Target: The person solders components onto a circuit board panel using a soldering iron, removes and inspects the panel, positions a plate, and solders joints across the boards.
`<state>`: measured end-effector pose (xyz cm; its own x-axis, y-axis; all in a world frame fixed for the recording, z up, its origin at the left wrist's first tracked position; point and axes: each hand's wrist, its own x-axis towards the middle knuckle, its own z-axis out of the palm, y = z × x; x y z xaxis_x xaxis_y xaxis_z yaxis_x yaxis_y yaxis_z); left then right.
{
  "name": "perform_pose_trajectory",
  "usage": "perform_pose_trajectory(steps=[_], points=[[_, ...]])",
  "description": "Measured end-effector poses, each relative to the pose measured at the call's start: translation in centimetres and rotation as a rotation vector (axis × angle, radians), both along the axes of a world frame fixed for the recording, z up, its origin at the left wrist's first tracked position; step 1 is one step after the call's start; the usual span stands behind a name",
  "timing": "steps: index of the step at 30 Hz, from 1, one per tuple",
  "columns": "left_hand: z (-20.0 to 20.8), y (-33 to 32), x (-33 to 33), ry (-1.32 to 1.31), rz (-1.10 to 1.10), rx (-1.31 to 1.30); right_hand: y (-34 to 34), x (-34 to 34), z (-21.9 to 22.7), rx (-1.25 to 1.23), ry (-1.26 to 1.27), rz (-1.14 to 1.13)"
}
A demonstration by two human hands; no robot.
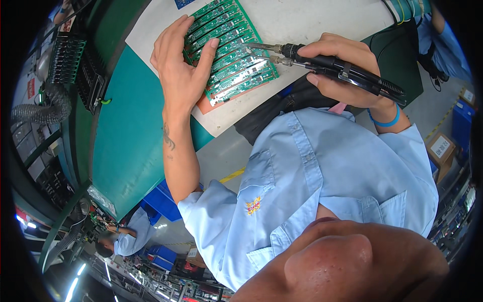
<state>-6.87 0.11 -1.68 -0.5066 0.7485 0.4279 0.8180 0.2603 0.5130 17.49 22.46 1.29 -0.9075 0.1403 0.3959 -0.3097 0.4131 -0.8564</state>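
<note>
A green panel of circuit boards (pixel 234 63), split into several parallel strips with small components, lies tilted on a pale sheet. My left hand (pixel 176 65) grips its left edge, with the thumb over the top and the fingers along the far side. In my right hand (pixel 347 58) is a pair of black soldering tweezers (pixel 370 83), held between thumb and fingers. Their two metal tips reach over the right part of the panel. Whether they touch a component, I cannot tell. An orange-brown edge (pixel 204 104) shows beneath the panel's near side.
The pale sheet (pixel 302 17) covers part of a green bench mat (pixel 121 110). A rack of green boards (pixel 65 58) and a grey flexible duct (pixel 45 108) stand at the left. Cables (pixel 400 12) run at the upper right. Other people in blue work nearby, one co-worker (pixel 133 236) at lower left.
</note>
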Motion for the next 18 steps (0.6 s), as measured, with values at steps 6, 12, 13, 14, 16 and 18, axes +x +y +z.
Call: perform_pose_trajectory(steps=[6,12,13,14,16,18], points=[[-0.1,0.0,0.0,0.006,0.004,0.011,0.2,0.2,0.1,-0.001,0.003,-0.01],[-0.1,-0.1,0.0,-0.006,0.02,0.007,1.4,0.6,0.5,0.026,0.009,-0.096],[-0.1,-0.2,0.0,-0.012,0.024,0.002,1.6,0.5,0.6,0.037,0.012,-0.121],[-0.1,-0.3,0.0,-0.011,0.026,0.0,1.5,0.5,0.8,-0.001,-0.001,-0.203],[0.1,-0.2,0.0,-0.034,0.027,-0.007,2.0,0.4,-0.1,-0.037,-0.014,-0.289],[0.3,0.0,0.0,-0.057,0.022,-0.01,3.6,0.3,-3.2,-0.211,-0.148,-0.765]])
